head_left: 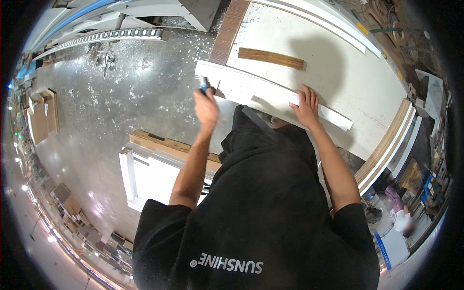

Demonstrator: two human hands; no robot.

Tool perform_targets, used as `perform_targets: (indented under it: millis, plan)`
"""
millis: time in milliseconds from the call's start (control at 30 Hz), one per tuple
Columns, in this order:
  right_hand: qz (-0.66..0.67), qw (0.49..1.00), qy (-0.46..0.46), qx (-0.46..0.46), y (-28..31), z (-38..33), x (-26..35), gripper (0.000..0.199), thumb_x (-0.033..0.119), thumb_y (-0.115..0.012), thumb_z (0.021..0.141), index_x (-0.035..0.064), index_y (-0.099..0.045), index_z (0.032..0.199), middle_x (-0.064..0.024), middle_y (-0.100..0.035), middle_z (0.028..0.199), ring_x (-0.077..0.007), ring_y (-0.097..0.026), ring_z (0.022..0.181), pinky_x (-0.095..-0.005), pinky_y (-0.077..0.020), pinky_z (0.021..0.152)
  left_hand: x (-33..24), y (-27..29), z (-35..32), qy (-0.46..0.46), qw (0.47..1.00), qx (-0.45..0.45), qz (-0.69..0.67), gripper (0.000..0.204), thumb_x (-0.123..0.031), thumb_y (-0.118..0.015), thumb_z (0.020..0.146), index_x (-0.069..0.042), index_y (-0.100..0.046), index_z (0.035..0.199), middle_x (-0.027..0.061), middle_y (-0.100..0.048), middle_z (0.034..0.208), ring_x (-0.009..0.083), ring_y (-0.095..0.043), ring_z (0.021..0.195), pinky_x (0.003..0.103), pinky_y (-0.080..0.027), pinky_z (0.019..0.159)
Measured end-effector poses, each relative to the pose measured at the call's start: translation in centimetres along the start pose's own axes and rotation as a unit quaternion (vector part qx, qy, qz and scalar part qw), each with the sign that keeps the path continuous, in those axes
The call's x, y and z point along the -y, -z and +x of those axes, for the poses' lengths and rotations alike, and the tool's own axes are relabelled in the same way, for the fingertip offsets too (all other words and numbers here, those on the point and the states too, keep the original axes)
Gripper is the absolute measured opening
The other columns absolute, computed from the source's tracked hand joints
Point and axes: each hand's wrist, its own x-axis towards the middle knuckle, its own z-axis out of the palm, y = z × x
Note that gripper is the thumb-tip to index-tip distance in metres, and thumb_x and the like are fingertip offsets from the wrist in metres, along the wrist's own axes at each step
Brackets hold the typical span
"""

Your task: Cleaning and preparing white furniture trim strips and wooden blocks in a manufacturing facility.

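Note:
A long white strip [261, 89] lies slantwise across the near side of a pale work table [357, 87], its left end jutting past the table's corner. Close to that left end, my left hand [207, 108] is closed round a small blue-and-silver hand tool [203, 86], whose exact kind is too blurred to make out. Farther right, my right hand [306, 107] grips the strip, with its fingers over the far edge and the thumb on top. A short brown wood-grain piece [270, 58] rests on the table beyond the strip.
Long white profiles [333, 26] run along the table's far side. Wood-grain and white strips [384, 150] edge its right end. Stacked white panels [150, 176] stand left of my body. Light scraps litter the grey floor [159, 92]. Another person [403, 220] is at far lower right.

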Motion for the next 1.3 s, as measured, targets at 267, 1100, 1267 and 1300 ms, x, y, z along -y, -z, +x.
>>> perform_targets:
  millis: [267, 1100, 1267, 1300]
  plan:
    - [0.008, 1.0, -0.019, 0.01, 0.2, -0.2, 0.5, 0.065, 0.036, -0.082, 0.091, 0.0056, -0.058, 0.143, -0.0167, -0.041, 0.163, -0.0422, -0.035, 0.153, -0.0592, -0.028, 0.126, -0.4, 2.6, 1.1, -0.038, 0.999, -0.018, -0.018, 0.039, -0.038, -0.06, 0.11, -0.001, -0.052, 0.122, 0.0337, -0.068, 0.111, 0.0582, -0.066, 0.101, 0.062, -0.052, 0.084]
    - [0.0, 1.0, -0.009, -0.007, -0.7, -0.5, -0.8, 0.066, 0.042, -0.079, 0.094, 0.0088, -0.053, 0.145, -0.0153, -0.038, 0.165, -0.0414, -0.036, 0.152, -0.063, -0.0288, 0.123, 0.7, 4.0, 5.0, 0.042, 0.979, -0.007, -0.202, 0.036, -0.026, -0.067, 0.107, 0.004, -0.052, 0.122, 0.0197, -0.07, 0.087, 0.0322, -0.073, 0.08, 0.046, -0.058, 0.073]
    - [-0.002, 1.0, -0.002, -0.021, -0.9, -0.3, -0.9, 0.064, 0.041, -0.079, 0.094, 0.0095, -0.054, 0.144, -0.0148, -0.038, 0.164, -0.0404, -0.037, 0.151, -0.0604, -0.0309, 0.122, -2.5, -0.8, 1.9, 0.071, 0.964, 0.075, -0.244, 0.043, -0.038, -0.08, 0.1, 0.001, -0.061, 0.108, 0.0078, -0.066, 0.072, 0.0175, -0.064, 0.055, 0.036, -0.054, 0.051]
    - [0.001, 1.0, -0.005, -0.026, -0.9, -0.5, -1.0, 0.064, 0.041, -0.079, 0.094, 0.0095, -0.054, 0.144, -0.0148, -0.038, 0.164, -0.0404, -0.037, 0.151, -0.0604, -0.0309, 0.122, -4.0, -0.9, 1.7, 0.112, 0.948, 0.105, -0.28, 0.045, -0.039, -0.082, 0.099, 0.0, -0.063, 0.105, 0.0066, -0.066, 0.073, 0.0166, -0.063, 0.055, 0.035, -0.054, 0.05]
